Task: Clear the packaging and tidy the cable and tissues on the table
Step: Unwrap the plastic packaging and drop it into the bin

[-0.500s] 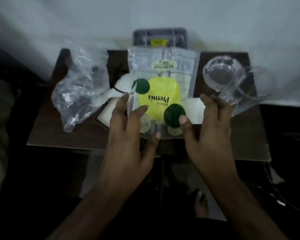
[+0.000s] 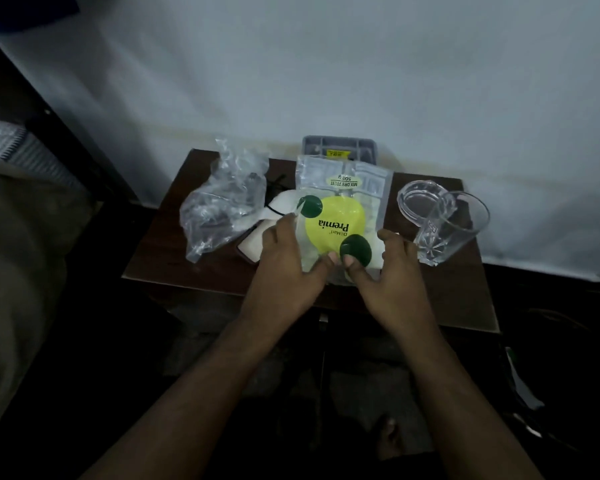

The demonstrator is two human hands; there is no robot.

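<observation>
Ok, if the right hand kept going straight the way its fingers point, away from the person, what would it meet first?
The right hand already sits at the near right corner of the dry fruit pouch, so it would slide further onto that pouch first. The tipped clear glass lies off to its right, probably outside that line.

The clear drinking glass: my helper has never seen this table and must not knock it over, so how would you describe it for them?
Start at the dark brown wooden table against the pale wall and look to its right end. There the clear drinking glass lies tipped on its side, right of the yellow-and-green dry fruit pouch. Beside a round clear plastic lid, it alone is tall, rigid and open-mouthed.
</observation>
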